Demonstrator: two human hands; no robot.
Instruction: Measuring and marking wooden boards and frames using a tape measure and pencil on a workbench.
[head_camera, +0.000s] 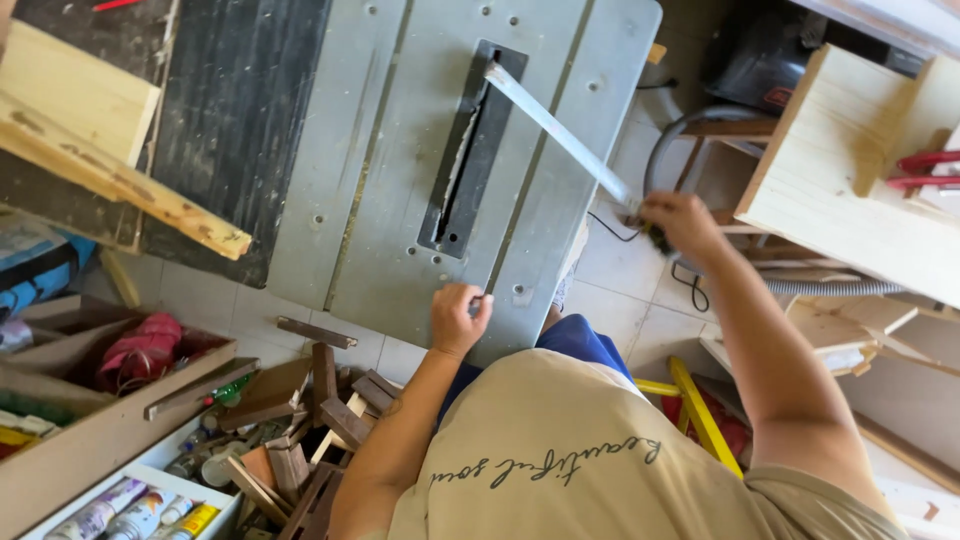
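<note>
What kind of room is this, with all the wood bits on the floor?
It looks like a woodworking shop. A grey metal saw table with a long blade slot fills the middle, dark wood offcuts lie heaped on the tiled floor, and pale wooden boards rest nearby. The right hand holds a long flat metal strip.

Woodworking workshop, small and cluttered. Main giveaway: grey metal table saw top (400, 150) with blade slot (470, 150) in the middle, set over a tiled floor (620, 290). Rough wooden planks (90, 150) lie on a dark board at upper left. Pile of dark wood offcuts (320, 410) on the floor beside the saw. Unfinished pale wooden box (850, 170) at right with red clamps (925, 170) on it. Flexible grey hose (830, 288) under it, the dust-extraction kind. Open wooden crate (110, 400) at left with rags and odds; white tray of sealant tubes (140, 510) at bottom left. Yellow metal bar (705, 415) lower right.
</note>
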